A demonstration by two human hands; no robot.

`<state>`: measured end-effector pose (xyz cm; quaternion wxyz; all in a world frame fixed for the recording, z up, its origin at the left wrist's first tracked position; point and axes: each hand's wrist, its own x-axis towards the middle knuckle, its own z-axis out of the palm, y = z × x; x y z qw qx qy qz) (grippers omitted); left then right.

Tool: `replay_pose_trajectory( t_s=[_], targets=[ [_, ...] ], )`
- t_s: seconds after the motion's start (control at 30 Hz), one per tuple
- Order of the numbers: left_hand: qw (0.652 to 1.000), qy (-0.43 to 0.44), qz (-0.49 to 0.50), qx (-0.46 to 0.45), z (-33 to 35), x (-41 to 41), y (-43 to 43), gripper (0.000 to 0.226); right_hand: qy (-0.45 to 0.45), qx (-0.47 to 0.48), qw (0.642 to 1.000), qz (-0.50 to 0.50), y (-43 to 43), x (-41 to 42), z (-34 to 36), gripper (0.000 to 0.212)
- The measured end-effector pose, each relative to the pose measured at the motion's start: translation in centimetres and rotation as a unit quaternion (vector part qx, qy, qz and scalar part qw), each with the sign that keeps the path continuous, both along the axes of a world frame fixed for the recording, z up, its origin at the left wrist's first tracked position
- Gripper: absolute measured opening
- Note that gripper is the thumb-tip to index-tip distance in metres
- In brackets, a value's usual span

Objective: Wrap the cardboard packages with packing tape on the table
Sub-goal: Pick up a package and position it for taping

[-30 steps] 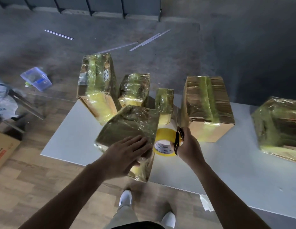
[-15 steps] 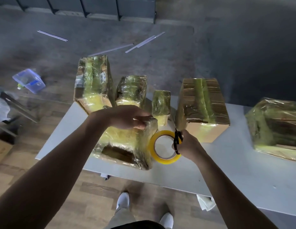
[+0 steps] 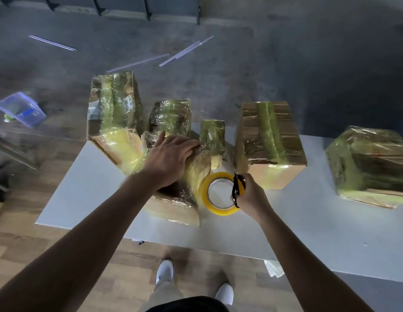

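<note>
A tape-wrapped cardboard package (image 3: pixel 180 199) lies at the near edge of the white table (image 3: pixel 286 233). My left hand (image 3: pixel 171 156) rests flat on its top with fingers spread. My right hand (image 3: pixel 247 194) grips a yellow roll of packing tape (image 3: pixel 218 194) just right of the package, and a black tool (image 3: pixel 236 189) sits against the roll in the same hand. The roll stands close against the package's right side.
Several other taped boxes stand on the table: a tall one (image 3: pixel 115 118) at back left, two small ones (image 3: pixel 171 118) (image 3: pixel 213 140) in the middle, a wide one (image 3: pixel 268 140) and one at far right (image 3: pixel 371 165). A clear plastic bin (image 3: pixel 20 109) lies on the floor.
The package has been turned over and set down flat. My left hand moved from gripping its top edge to lying flat on it. The tape roll stayed by its right side.
</note>
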<state>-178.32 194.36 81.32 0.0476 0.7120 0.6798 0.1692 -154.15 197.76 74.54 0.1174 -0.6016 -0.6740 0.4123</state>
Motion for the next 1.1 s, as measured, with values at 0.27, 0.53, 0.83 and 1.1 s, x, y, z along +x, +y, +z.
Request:
replay_pose_trajectory(
  t_s=[0.27,0.53,0.83,1.1],
  targets=[
    [1.0,0.022,0.005,0.009,-0.4,0.5,1.0,0.035,-0.031,-0.02,0.996,0.087,0.4,2.0,0.2,0.047],
    [1.0,0.019,-0.005,0.001,-0.4,0.2,1.2,0.036,-0.03,-0.028,0.992,0.12,-0.1,3.7,0.0,0.048],
    [0.995,-0.058,0.074,-0.014,1.6,2.1,1.4,0.044,0.015,-0.073,0.995,0.061,-0.5,2.4,-1.5,0.051],
    [0.969,0.041,-0.238,0.048,-1.9,12.1,-8.6,0.021,0.014,-0.063,0.997,0.053,-0.7,2.2,-1.5,0.048]
  ],
)
